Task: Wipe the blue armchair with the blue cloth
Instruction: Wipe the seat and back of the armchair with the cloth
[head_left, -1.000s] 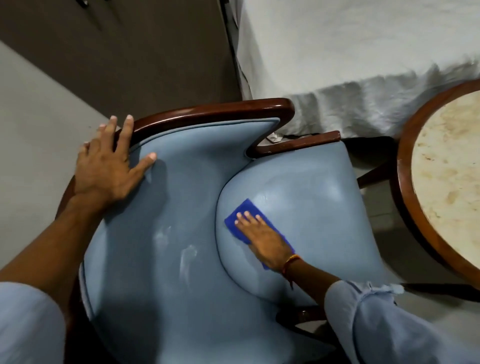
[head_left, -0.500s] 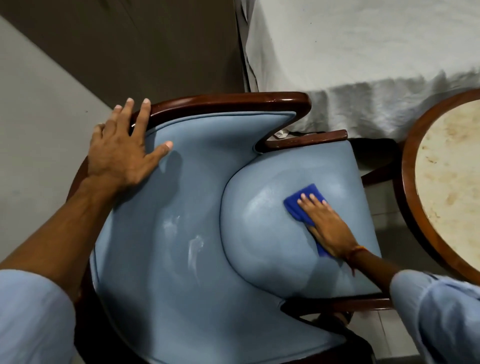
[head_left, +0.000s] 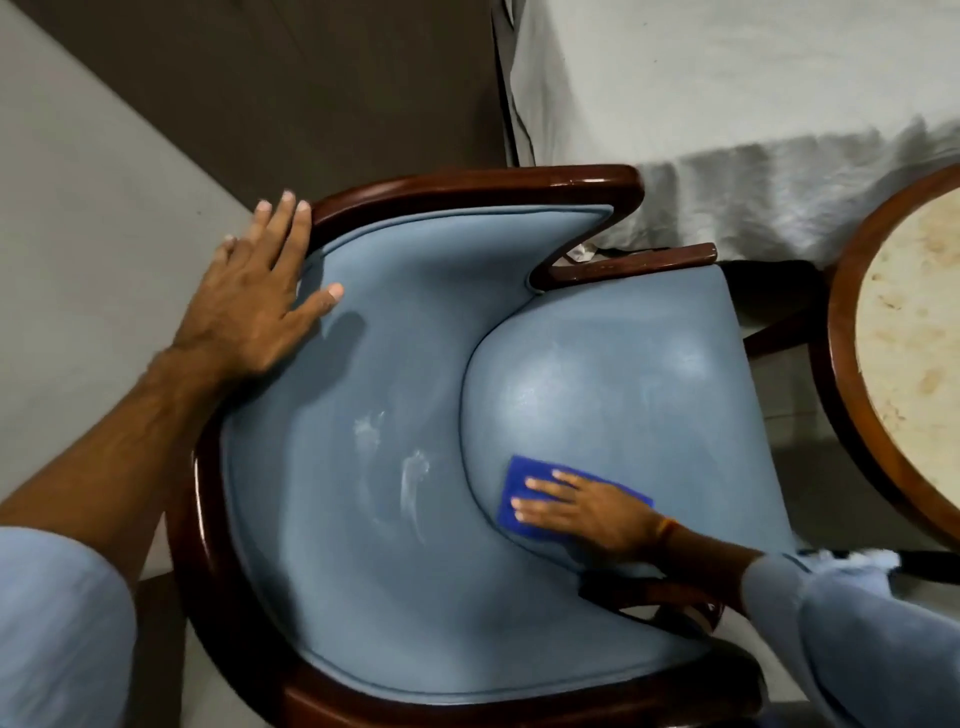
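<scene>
Head view: the right hand lies flat, fingers spread, pressing the cloth onto the armchair seat at about 5 o'clock. The left hand, open and holding nothing, rests on the backrest rim at 10 o'clock.

We see grey floor, dark wall at 12 o'clock, white-sheeted bed at 1, round wood-rimmed table at 3.

The blue armchair carries the blue cloth flat on its seat cushion at five o'clock, pressed under the right hand, with the left hand spread on its backrest at ten o'clock
</scene>
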